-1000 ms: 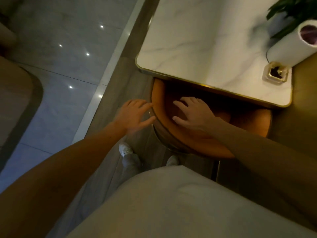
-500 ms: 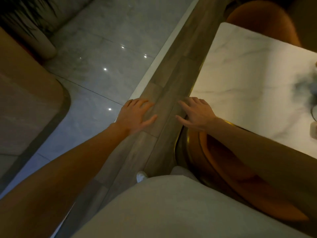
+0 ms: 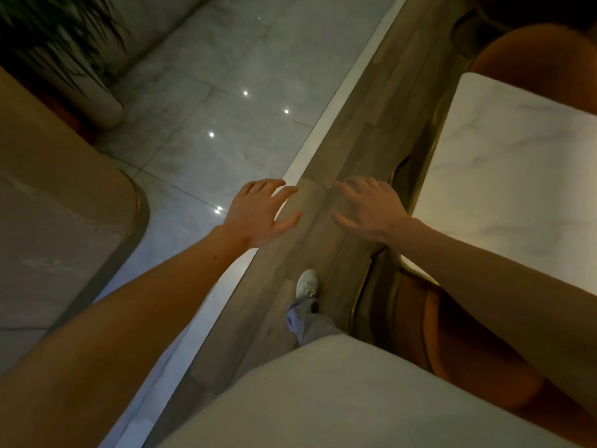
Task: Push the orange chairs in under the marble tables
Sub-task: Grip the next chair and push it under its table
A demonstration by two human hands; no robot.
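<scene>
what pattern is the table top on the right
The table top is white marble with faint grey veins; the head view shows it best.

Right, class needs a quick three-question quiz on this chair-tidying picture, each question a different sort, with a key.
1. True or false: the left hand and right hand are both open, holding nothing.
2. The near orange chair sits: A) partly under the marble table; B) out on the pale tiles; C) tipped over.
3. How many orange chairs are visible?
Key: 1 true; 2 A; 3 two, counting the far orange chair.
</scene>
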